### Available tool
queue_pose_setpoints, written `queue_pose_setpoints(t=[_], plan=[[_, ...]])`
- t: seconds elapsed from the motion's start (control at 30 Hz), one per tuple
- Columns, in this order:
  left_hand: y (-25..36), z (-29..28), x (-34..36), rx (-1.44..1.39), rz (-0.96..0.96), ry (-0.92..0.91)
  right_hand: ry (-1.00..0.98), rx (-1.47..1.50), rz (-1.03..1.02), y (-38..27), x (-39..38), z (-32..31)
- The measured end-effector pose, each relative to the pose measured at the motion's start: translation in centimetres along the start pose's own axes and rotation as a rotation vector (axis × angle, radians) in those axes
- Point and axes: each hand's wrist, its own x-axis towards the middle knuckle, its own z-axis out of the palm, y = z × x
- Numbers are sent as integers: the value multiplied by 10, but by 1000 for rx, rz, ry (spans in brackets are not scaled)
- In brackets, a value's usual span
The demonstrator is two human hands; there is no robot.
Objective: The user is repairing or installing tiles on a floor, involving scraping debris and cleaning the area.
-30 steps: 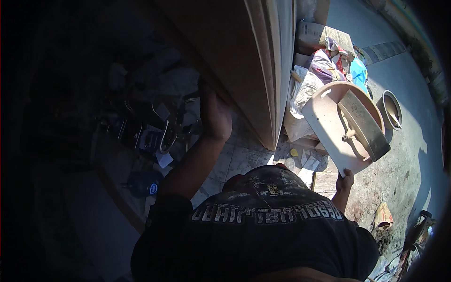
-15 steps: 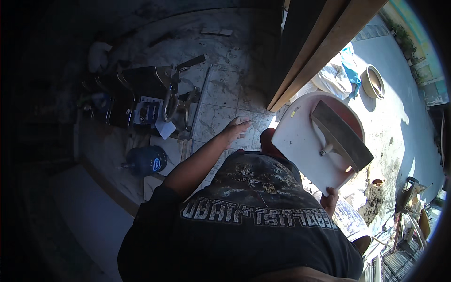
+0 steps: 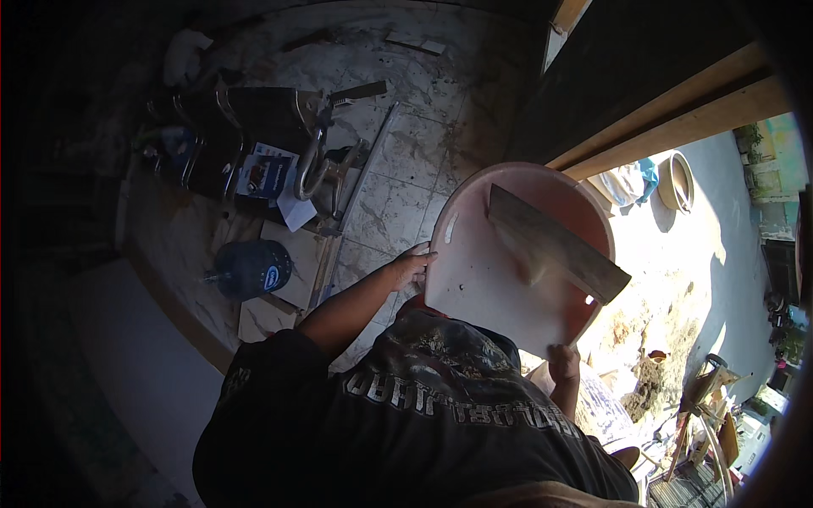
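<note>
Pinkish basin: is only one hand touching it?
No: the left hand holds the basin at its left edge, the right hand at its lower edge.

Left fingers (image 3: 418,259) and right fingers (image 3: 562,357) on pale basin (image 3: 476,275) edge, long board (image 3: 555,244) inside.

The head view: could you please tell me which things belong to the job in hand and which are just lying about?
In use:
pinkish basin, held by the left hand and right hand
long board resting on it

Apparently lying about:
blue water jug
white paper
round bucket
</note>
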Motion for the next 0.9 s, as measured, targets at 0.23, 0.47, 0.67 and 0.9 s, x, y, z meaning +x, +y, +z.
queue_pose_setpoints(t=[0.23,0.47,0.67,0.9], plan=[[3,-74,-80,-145,-15,345,-167,-260,140,-17,52,180],[14,-109,-137,-362,230,468,-504,-713,-5,-37,157,291],[-12,-177,-76,75,693,572,-394,-644,-203,-79,307,342],[153,-94,-39,-519,834,536,-242,-1389,-1511,-192,362,567]])
